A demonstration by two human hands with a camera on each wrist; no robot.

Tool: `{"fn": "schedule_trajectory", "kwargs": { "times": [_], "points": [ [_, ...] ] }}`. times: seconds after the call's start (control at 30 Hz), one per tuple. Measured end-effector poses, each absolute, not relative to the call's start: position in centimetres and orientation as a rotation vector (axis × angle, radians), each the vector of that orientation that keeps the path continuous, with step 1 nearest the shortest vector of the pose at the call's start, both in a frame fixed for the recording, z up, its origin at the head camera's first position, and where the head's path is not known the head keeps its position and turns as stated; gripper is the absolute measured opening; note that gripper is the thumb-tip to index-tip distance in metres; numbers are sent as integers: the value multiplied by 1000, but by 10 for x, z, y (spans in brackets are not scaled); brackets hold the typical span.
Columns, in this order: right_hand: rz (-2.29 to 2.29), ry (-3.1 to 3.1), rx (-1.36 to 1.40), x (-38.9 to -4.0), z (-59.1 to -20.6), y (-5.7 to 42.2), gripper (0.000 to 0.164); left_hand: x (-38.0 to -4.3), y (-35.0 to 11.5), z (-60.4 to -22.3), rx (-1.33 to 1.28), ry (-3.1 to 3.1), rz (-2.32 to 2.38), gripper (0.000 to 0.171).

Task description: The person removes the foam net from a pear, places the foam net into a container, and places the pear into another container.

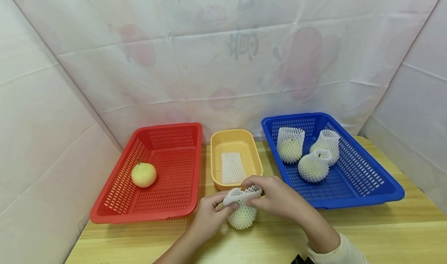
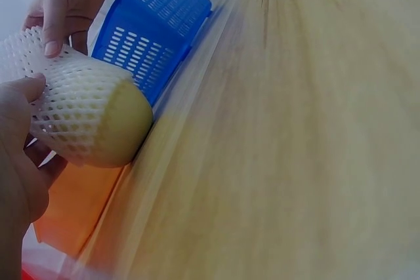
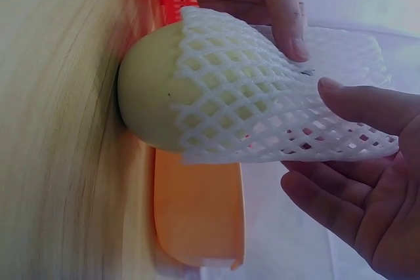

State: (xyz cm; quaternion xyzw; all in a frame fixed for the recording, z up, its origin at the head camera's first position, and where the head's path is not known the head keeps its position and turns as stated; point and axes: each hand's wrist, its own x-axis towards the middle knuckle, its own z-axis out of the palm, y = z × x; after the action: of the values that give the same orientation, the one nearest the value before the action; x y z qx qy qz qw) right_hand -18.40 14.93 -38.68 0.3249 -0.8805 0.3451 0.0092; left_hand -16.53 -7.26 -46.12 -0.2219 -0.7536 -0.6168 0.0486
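Low over the wooden table, a white foam net sleeve (image 1: 242,216) covers most of a round, pale yellow pear (image 3: 146,86). In the right wrist view the pear's bottom sticks out bare, close against the table. My left hand (image 1: 208,218) pinches the sleeve's upper part from the left, thumb on the near side. From the right, my right hand (image 1: 277,198) pinches the sleeve's loose open end between thumb and fingers. The net's free end stretches past the fruit between both hands.
A red basket (image 1: 153,216) on the left holds one bare pear (image 1: 144,175). In the middle, a yellow-orange tub (image 1: 251,155) contains flat foam net (image 1: 232,168). The blue basket (image 1: 366,174) on the right holds three netted pears (image 1: 313,167). White printed cloth (image 1: 223,73) hangs behind.
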Motion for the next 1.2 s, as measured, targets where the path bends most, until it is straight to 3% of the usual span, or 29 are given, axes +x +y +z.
{"fn": "schedule_trajectory", "kwargs": {
  "times": [0.53,0.87,1.1,1.2],
  "points": [
    [1070,-2717,985,-183,-386,148,36,-166,-74,-461,-631,-2343,-1990,35],
    [1231,-2823,863,-184,-385,150,51,-166,-73,-462,-632,-2300,-1980,26],
    [1268,-2842,896,-187,-388,151,19,-167,-74,-463,-646,-2269,-1999,22],
    [1266,-2840,916,-187,-389,152,15,-167,-73,-462,-626,-2272,-2011,22]
  ]
}}
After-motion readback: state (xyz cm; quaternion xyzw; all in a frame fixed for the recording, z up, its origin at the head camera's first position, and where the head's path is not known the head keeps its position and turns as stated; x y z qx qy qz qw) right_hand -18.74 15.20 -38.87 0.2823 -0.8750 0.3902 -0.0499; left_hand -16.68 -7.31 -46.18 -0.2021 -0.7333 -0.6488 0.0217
